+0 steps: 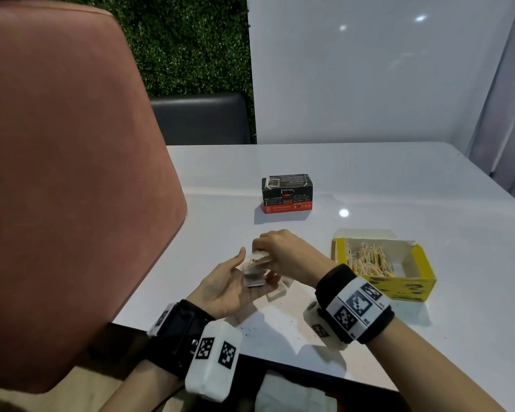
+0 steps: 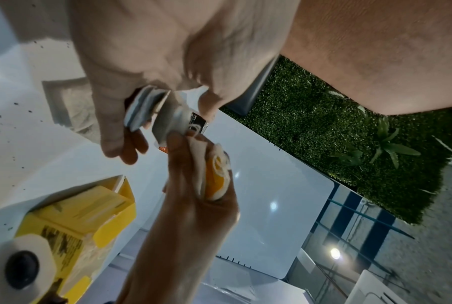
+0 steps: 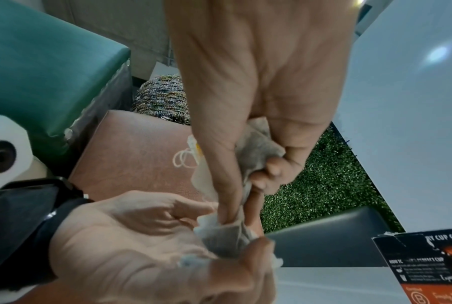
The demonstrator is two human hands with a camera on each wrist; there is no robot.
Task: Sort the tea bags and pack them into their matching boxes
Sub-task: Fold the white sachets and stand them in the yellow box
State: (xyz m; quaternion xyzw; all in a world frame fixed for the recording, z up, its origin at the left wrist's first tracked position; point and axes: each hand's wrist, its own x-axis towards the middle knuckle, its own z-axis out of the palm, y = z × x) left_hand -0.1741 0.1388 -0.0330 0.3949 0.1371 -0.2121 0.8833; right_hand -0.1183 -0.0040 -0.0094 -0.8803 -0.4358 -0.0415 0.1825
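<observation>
The left hand (image 1: 223,288) lay palm-up, fingers loosely curled under a small stack of tea bags (image 1: 254,278). Right hand (image 1: 283,251) fingertips pinched a yellow-tagged tea bag (image 2: 215,181) just above that stack. The yellow box (image 1: 411,288) stood open right of the fingers; the black box (image 1: 286,194) sat beyond them.

Tea bags (image 1: 254,270) held above table, yellow box (image 1: 399,281) open, black box (image 1: 286,193) closed

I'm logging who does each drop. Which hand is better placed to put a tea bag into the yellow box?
Right. The right hand already pinches a yellow-tagged tea bag and is nearer the open yellow box; the left hand cradles other bags.
</observation>
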